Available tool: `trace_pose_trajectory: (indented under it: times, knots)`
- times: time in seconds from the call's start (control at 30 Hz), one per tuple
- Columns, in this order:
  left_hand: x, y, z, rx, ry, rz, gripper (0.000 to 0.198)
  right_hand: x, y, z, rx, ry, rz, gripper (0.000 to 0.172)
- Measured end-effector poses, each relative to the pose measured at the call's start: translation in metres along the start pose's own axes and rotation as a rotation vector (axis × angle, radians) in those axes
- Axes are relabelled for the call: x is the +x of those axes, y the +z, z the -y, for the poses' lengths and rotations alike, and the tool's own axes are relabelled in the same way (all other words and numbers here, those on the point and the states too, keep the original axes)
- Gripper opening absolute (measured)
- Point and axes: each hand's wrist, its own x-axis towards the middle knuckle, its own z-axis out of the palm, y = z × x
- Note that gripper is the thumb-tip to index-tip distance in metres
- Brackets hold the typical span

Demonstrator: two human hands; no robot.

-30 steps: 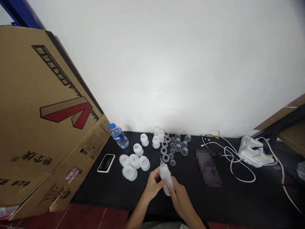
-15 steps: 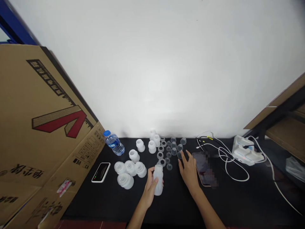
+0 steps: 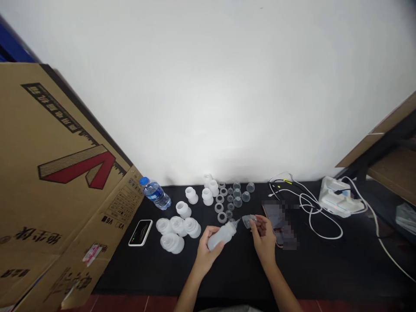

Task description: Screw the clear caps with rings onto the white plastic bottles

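My left hand [image 3: 205, 253] is closed around a translucent white baby bottle [image 3: 222, 236], tilted so its narrow clear tip points up and to the right. In the fingers of my right hand [image 3: 265, 237] is a clear domed cap [image 3: 247, 221], its open side turned towards that tip. A small gap seems to lie between cap and tip. Just beyond my hands, flat rings [image 3: 222, 217], small clear teats [image 3: 230, 206] and more domed caps [image 3: 237, 202] lie in rows. Several capped bottles [image 3: 172, 243] cluster left of my left hand.
Open-necked white bottles [image 3: 183, 209] stand further back. At left are a water bottle [image 3: 155, 193], a white-framed device [image 3: 140, 232] and a large cardboard box [image 3: 65, 208]. A phone [image 3: 274, 216], white cables [image 3: 321, 234] and a white charger [image 3: 338, 197] lie right. A wall closes off the back.
My right hand has lifted a clear domed cap from the front of its row and brought it near the bottle. My left hand has tipped the bottle over to the right.
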Motion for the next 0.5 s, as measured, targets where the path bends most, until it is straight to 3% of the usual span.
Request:
trace_pose_trajectory:
  times: [0.2, 0.5]
  knots:
    - [0.000, -0.001, -0.004, 0.083, -0.027, 0.023, 0.044, 0.004, -0.004, 0.004, 0.234, 0.132, -0.035, 0.043]
    - [0.000, 0.004, -0.006, 0.067, -0.062, 0.018, 0.045, -0.008, -0.006, -0.003, 0.091, 0.019, 0.144, 0.039]
